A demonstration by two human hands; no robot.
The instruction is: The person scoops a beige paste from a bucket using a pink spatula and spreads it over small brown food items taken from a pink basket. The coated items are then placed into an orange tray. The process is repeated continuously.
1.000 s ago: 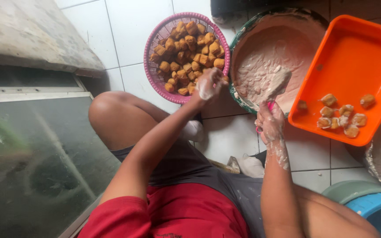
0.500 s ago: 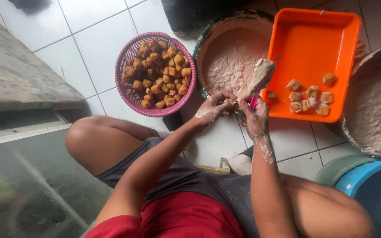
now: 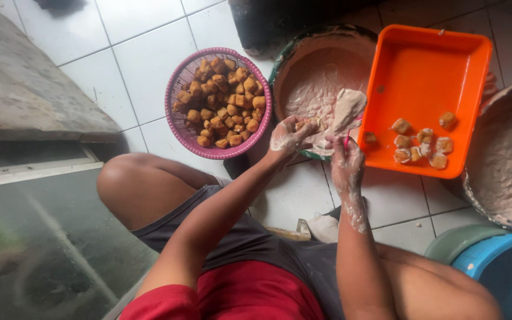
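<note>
My left hand (image 3: 287, 137), coated in pale paste, holds a brown fried tofu piece (image 3: 307, 124) over the near rim of a large round basin (image 3: 303, 65) of pinkish-white paste. My right hand (image 3: 345, 159), also smeared, grips a pink-handled spatula (image 3: 347, 111) loaded with paste, its blade touching the piece. A pink woven basket (image 3: 180, 123) full of fried tofu pieces (image 3: 220, 101) sits left of the basin. An orange rectangular tray (image 3: 428, 71) to the right holds several stuffed pieces (image 3: 419, 145).
I sit on a white tiled floor (image 3: 131, 53), my bare knee (image 3: 120, 184) at the left. A second paste basin (image 3: 505, 166) lies at the right edge, a blue tub (image 3: 505, 272) and green rim below it. A grey concrete slab (image 3: 25, 89) and glass pane fill the left.
My left hand left the basket carrying a tofu piece and came to the basin's rim. My right hand lifted the paste-loaded spatula onto it. The view shifted, and everything drifted right.
</note>
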